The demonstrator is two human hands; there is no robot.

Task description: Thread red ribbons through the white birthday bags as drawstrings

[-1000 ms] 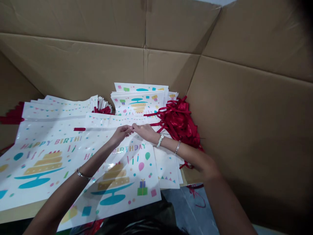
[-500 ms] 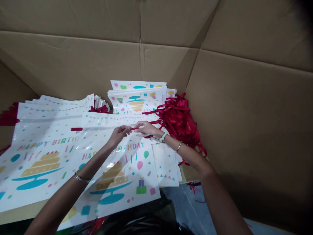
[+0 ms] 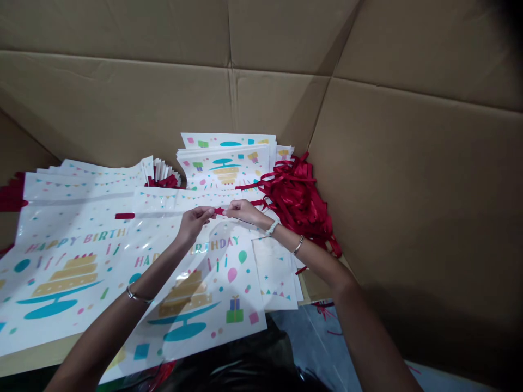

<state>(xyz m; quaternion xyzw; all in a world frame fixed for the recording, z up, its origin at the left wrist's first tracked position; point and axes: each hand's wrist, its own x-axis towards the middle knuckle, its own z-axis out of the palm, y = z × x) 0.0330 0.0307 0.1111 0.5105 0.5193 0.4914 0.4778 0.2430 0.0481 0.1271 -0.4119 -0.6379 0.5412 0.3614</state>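
Between my two hands a short stretch of red ribbon shows above a white printed sheet. My left hand pinches its left side, fingers closed. My right hand is closed on its right side, beside a heap of red ribbons. The sheet carries a cake, balloons and "HAPPY BIRTHDAY" lettering, partly covered by my left forearm. A red ribbon end sticks out at the sheet's upper left edge. My fingers hide part of the ribbon.
Another birthday sheet lies to the left, with further sheets behind it. A stack of folded printed sheets stands at the back. Cardboard walls enclose the back and right. Smaller sheets lie under my right forearm.
The ribbon between my hands now shows wider and flatter. My left hand has shifted slightly left and up. The view has shifted a little.
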